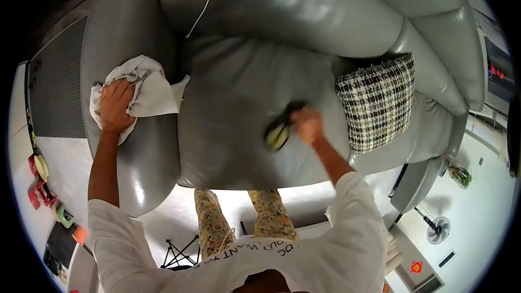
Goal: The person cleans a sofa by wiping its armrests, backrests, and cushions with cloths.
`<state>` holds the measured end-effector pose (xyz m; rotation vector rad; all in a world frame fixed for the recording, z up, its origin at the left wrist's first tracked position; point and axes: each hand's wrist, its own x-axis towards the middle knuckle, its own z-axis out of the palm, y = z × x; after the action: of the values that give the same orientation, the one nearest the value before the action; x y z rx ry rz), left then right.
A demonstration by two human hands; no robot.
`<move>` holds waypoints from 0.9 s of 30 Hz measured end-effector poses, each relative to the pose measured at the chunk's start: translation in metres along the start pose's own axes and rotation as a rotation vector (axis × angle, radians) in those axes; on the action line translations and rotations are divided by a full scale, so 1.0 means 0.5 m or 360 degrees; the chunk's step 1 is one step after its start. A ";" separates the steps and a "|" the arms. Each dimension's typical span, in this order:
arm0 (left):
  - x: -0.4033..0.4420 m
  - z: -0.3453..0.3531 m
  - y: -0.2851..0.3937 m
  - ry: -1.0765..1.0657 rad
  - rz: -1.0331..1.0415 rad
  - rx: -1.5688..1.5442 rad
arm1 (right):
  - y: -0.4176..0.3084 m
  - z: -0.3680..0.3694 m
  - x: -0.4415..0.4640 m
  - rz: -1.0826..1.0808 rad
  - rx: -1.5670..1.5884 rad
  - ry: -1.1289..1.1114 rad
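My left hand point(116, 106) presses on a crumpled off-white cloth point(154, 95) on the left armrest of a grey leather sofa point(228, 146), its fingers bent over the folds. Over the seat cushion, my right hand point(308, 125) grips a black and yellow-green handheld tool point(278, 134). Motion blurs this tool, so its exact kind and whether it touches the leather cannot be made out. To the right of that hand, a black-and-white checked cushion point(377, 103) leans on the seat.
A white cable point(206, 2) hangs down the backrest. A standing fan point(437, 230) and a dried-looking plant point(459, 174) are at the right. Red and green items point(46, 192) lie at the left. A folding frame point(180, 252) stands near my legs.
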<state>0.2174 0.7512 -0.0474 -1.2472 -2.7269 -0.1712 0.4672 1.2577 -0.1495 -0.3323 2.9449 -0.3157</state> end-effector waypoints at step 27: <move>-0.004 0.005 0.003 -0.0178 -0.0170 -0.0006 | 0.006 0.009 0.479 0.0181 0.0089 -0.0095</move>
<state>0.2196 0.7509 -0.0500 -1.1452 -2.8919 -0.1211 0.2369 1.2031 -0.1869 -0.1631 2.8758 -0.3651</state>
